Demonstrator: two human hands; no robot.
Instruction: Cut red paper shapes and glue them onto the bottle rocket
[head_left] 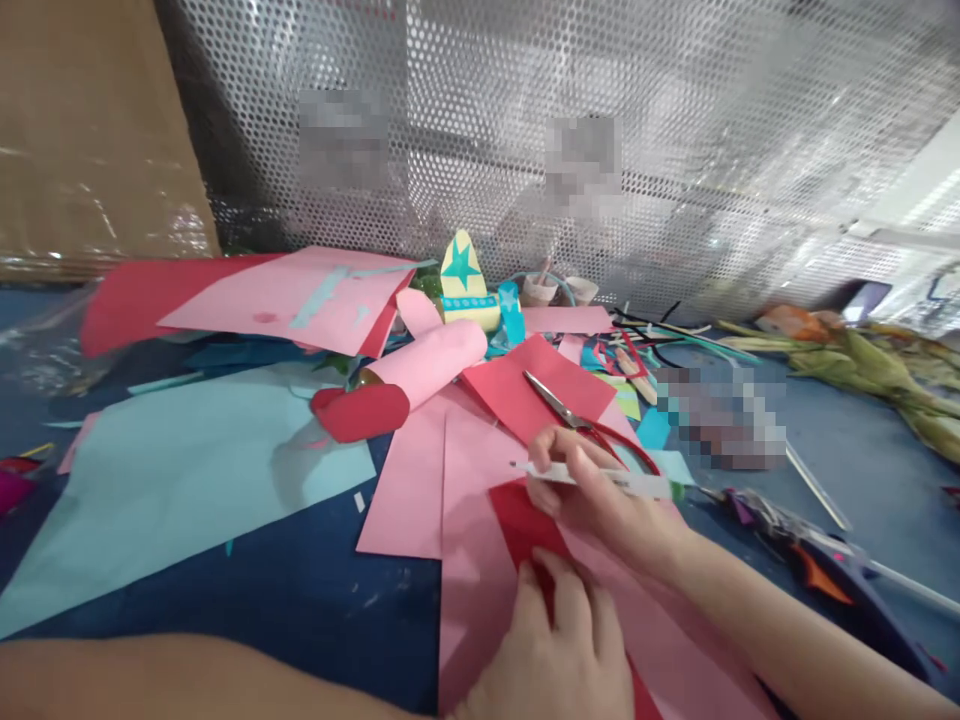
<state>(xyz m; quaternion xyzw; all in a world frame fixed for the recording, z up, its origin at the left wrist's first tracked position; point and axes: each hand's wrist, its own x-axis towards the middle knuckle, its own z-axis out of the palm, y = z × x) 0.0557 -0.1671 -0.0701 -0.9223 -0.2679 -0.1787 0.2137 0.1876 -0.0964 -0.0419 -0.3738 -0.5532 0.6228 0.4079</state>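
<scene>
My right hand (592, 490) is closed around a white pen (637, 482) with a thin dark tip at the left and a green end. Below it, the bent fingers of my left hand (562, 630) press on a dark red paper strip (521, 520). That strip lies over large pink paper sheets (472, 600). Just beyond my right hand, scissors (559, 400) with red handles lie partly on a lighter red paper piece (502, 385). A pink paper-covered tube (431, 360) rests further left, with a red rounded paper piece (367, 410) at its near end.
A light blue sheet (187, 470) spreads over the left of the blue table. Behind stand a yellow paper shape with a teal star (461, 262) and a perforated metal panel (480, 130). At right lie a glue gun (825, 570) and dry leafy husks (862, 370).
</scene>
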